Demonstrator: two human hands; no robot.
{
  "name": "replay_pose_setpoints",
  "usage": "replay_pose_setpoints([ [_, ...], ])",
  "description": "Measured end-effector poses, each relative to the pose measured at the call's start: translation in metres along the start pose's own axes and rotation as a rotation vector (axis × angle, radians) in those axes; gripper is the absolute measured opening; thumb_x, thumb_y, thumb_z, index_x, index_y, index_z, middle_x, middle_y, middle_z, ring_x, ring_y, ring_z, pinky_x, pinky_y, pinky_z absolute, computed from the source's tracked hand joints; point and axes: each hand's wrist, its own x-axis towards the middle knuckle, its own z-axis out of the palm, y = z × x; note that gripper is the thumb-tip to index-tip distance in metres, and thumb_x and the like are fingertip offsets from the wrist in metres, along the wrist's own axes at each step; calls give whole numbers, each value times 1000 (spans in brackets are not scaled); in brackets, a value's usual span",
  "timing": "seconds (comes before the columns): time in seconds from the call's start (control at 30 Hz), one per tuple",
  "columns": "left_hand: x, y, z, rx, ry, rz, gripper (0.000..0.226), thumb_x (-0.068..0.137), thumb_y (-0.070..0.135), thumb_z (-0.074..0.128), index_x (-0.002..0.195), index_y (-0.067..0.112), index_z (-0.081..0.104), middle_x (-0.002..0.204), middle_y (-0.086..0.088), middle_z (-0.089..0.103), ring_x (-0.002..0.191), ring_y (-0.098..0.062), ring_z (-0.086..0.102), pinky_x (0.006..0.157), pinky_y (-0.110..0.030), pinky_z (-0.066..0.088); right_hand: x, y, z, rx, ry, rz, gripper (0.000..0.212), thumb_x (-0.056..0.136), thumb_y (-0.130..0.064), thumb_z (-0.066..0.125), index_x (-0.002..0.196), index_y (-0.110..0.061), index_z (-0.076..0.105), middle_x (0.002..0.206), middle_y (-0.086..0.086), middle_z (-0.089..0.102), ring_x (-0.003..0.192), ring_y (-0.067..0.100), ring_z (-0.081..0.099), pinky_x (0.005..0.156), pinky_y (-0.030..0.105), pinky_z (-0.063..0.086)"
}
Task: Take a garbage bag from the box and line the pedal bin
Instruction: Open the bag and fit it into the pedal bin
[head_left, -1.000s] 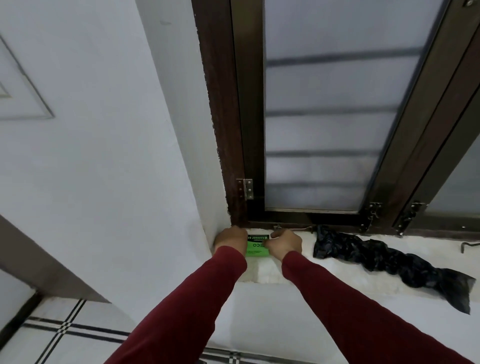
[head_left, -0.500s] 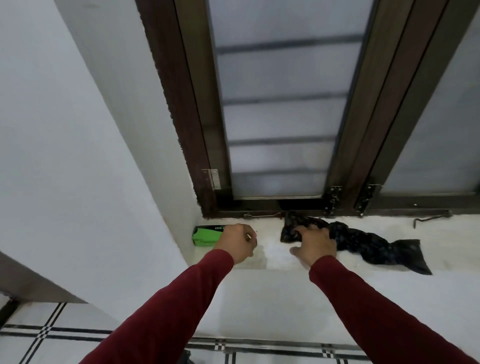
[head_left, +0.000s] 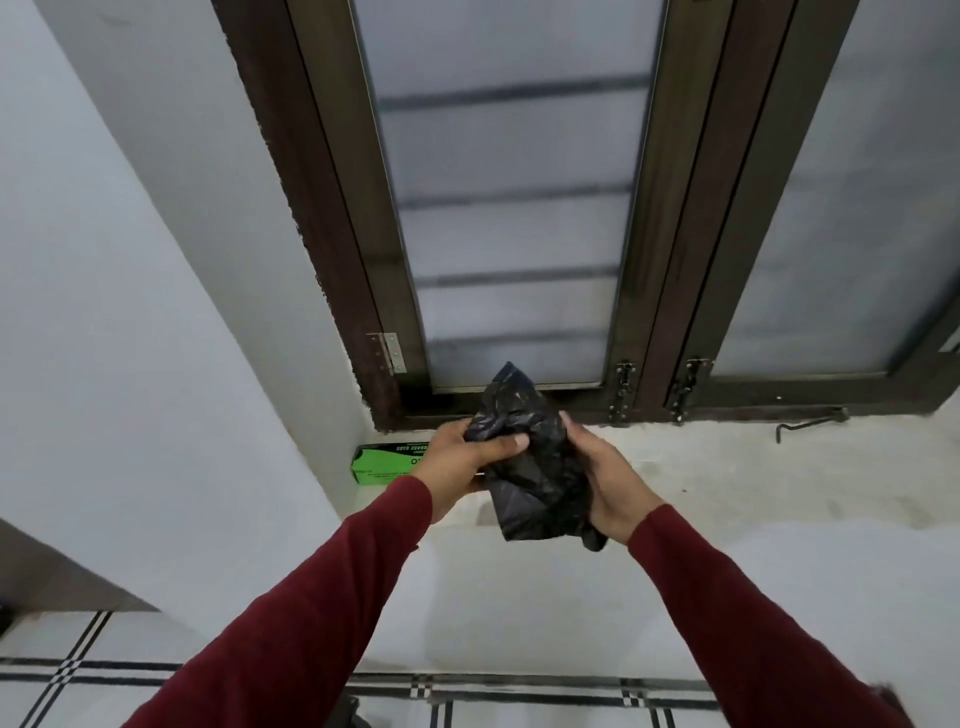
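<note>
A crumpled black garbage bag (head_left: 530, 462) is held up above the white window sill (head_left: 753, 483), bunched between both hands. My left hand (head_left: 462, 460) grips its upper left part, thumb across the plastic. My right hand (head_left: 605, 486) clasps its right side. The green garbage bag box (head_left: 382, 464) lies on the sill in the left corner against the wall, just behind my left wrist. The pedal bin is not in view.
A dark wooden window frame (head_left: 332, 249) with frosted panes rises behind the sill. A metal window hook (head_left: 810, 423) lies on the sill at the right. A white wall (head_left: 130, 338) stands close on the left. Tiled floor with black lines (head_left: 104, 675) shows below.
Both hands left the green box; my right hand reached the black bag on the sill, and now both hands have lifted the bag off the sill and bunched it together.
</note>
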Motion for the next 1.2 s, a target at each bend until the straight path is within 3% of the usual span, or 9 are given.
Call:
replay_pose_setpoints([
  [0.2,-19,15,-6,-218,104,29,48,88,28,80,130,10,66,128,-17,72,113,-31,72,103,-48,55,-31,9,20,-35,-88,59,48,94,-24,65,134,0,59,135,25,61,123,37,61,105,47,49],
  [0.3,-52,10,-20,-40,-154,-156,59,81,57,76,131,25,67,128,-5,72,116,-27,69,100,-45,56,-30,3,40,1,120,-78,37,97,-11,61,131,3,60,122,23,70,109,35,70,92,41,57],
  [0.4,-80,1,-36,178,-330,-160,36,85,35,78,115,15,76,113,-9,76,101,-24,72,87,-38,59,-36,11,56,3,194,-94,36,98,-16,60,130,1,61,120,20,71,110,33,70,96,45,55],
  [0.53,-101,-10,-54,7,-110,-49,30,95,16,71,123,5,71,120,-22,73,114,-39,70,103,-50,54,-71,41,79,-226,212,50,44,86,-51,71,119,-22,73,113,6,76,109,27,69,98,48,55],
  [0.67,-137,-11,-62,-3,111,-15,34,99,40,63,119,15,71,117,-14,77,106,-32,74,90,-45,61,-95,81,115,-385,112,161,30,90,-17,73,119,-11,71,112,11,75,96,25,72,87,39,59],
  [0.77,-182,-15,-82,115,-48,-135,51,86,66,67,116,26,73,110,-2,79,103,-26,75,86,-42,62,-102,107,145,-255,309,20,20,89,-2,68,109,-1,68,103,18,76,94,32,72,93,47,57],
  [0.93,-234,-45,-111,316,-136,-111,24,86,11,80,109,9,73,102,-13,79,91,-25,77,78,-36,62,-115,144,186,-155,513,-80,28,90,-17,73,110,1,67,98,15,77,80,22,72,80,38,62],
  [1.1,-272,-65,-119,338,148,44,16,99,29,63,111,18,63,93,-8,79,65,-24,77,47,-25,48,-153,178,219,-216,459,-58,80,76,-37,86,135,-33,32,119,8,67,87,17,69,66,24,56],
  [1.2,-297,-68,-120,456,236,151,22,102,37,56,110,20,67,97,-3,77,68,-23,74,51,-24,48,-170,193,230,-329,481,-182,66,79,-14,82,126,-32,40,112,13,63,79,17,65,67,23,55],
])
